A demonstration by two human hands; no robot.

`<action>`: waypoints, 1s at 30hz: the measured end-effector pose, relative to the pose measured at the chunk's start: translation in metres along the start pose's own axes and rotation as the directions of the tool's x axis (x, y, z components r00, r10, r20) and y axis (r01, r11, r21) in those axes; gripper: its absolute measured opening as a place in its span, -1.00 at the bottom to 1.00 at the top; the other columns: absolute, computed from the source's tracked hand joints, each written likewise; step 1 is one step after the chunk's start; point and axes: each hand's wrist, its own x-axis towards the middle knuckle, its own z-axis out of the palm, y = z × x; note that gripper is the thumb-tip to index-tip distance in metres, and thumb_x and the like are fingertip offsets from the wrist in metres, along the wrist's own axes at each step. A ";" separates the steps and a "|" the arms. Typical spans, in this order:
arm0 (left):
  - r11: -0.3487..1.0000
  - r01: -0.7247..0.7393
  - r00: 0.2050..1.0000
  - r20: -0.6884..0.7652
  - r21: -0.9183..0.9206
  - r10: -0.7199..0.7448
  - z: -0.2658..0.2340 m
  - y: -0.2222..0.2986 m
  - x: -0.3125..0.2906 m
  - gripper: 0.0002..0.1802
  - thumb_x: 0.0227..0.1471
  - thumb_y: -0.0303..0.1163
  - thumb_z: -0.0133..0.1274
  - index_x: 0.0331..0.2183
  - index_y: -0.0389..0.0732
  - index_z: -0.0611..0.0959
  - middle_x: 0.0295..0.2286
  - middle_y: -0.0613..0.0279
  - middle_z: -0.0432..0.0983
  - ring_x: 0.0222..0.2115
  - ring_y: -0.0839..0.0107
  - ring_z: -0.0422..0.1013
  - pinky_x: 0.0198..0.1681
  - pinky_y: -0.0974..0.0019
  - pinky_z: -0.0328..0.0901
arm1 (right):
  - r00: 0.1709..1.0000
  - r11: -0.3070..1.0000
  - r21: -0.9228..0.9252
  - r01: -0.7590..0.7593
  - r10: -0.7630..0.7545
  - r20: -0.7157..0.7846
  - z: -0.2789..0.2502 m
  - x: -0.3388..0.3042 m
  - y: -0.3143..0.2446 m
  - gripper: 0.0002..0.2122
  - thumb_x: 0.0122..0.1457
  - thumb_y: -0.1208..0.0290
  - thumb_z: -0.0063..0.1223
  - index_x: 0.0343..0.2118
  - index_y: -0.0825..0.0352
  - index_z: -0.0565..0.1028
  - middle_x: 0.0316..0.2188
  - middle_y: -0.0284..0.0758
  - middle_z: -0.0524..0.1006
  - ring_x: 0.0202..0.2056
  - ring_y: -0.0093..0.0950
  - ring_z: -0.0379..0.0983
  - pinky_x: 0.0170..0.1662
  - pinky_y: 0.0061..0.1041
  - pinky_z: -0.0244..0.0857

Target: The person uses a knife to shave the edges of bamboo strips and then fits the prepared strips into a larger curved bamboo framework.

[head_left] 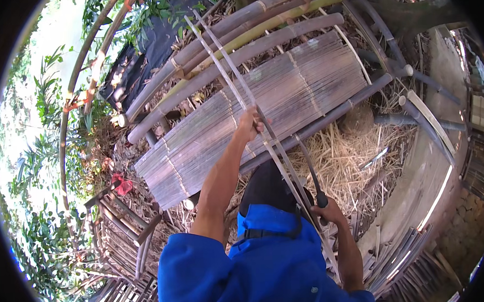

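Left hand (247,124) wrapped around two long strips (231,86); right hand (331,211) closed on the handle of a curved knife (312,170).

From my remote view, looking down, the left arm reaches forward from a blue sleeve (195,261), elbow only slightly bent, forearm slanting up and to the right, fingers curled over the strips. The strips run slantwise from the far upper left, over a slatted bench (271,85), through the left hand and down past the person's waist to the right forearm. The right forearm rises from the lower right, hand low beside the waist; the blade points forward, just right of the strips. I cannot tell whether the right fingers also touch them. Loose straw (339,152) lies right of the knife.
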 end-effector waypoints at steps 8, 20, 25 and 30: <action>0.992 -0.052 0.979 -0.204 -0.115 0.028 0.011 0.030 -0.028 -0.28 0.36 0.14 -0.27 -0.10 -0.49 0.40 -0.29 -0.42 0.49 -0.54 0.08 0.38 -0.51 0.13 0.33 | 0.986 0.991 0.123 0.049 -0.028 -0.163 -0.012 0.010 -0.061 -0.66 0.17 0.41 0.22 -0.09 0.47 0.38 -0.46 -0.23 0.60 -0.41 -0.42 0.66 -0.32 -0.40 0.52; 0.999 0.023 0.922 -0.388 0.039 -0.006 -0.014 0.011 -0.009 -0.42 0.29 0.15 -0.08 -0.22 -0.27 0.53 -0.40 0.14 0.39 -0.43 0.24 0.36 -0.28 -0.11 0.46 | 0.983 0.996 -0.049 0.079 -0.086 -0.165 0.001 -0.004 -0.063 -0.55 0.04 0.21 0.37 -0.11 0.40 0.50 -0.30 -0.15 0.60 -0.24 -0.26 0.55 -0.08 -0.29 0.41; 0.922 -0.168 0.803 -0.494 0.349 0.333 0.018 0.001 -0.019 -0.51 0.26 0.02 0.07 -0.32 -0.30 0.59 -0.58 0.31 0.36 -0.55 0.43 0.35 -0.46 0.24 0.37 | 0.988 0.999 0.022 0.023 -0.020 -0.153 -0.002 0.000 -0.047 -0.56 0.04 0.22 0.37 -0.11 0.40 0.50 -0.31 -0.18 0.60 -0.26 -0.30 0.54 -0.10 -0.32 0.41; 0.871 -0.318 0.814 -0.363 0.374 0.453 0.008 -0.001 -0.021 -0.61 0.20 -0.10 0.18 -0.33 -0.29 0.66 -0.54 0.36 0.45 -0.53 0.53 0.34 -0.46 0.34 0.30 | 0.989 1.000 0.017 0.004 -0.001 -0.145 -0.008 -0.007 -0.062 -0.57 0.04 0.22 0.36 -0.12 0.41 0.50 -0.32 -0.20 0.60 -0.27 -0.33 0.54 -0.11 -0.34 0.41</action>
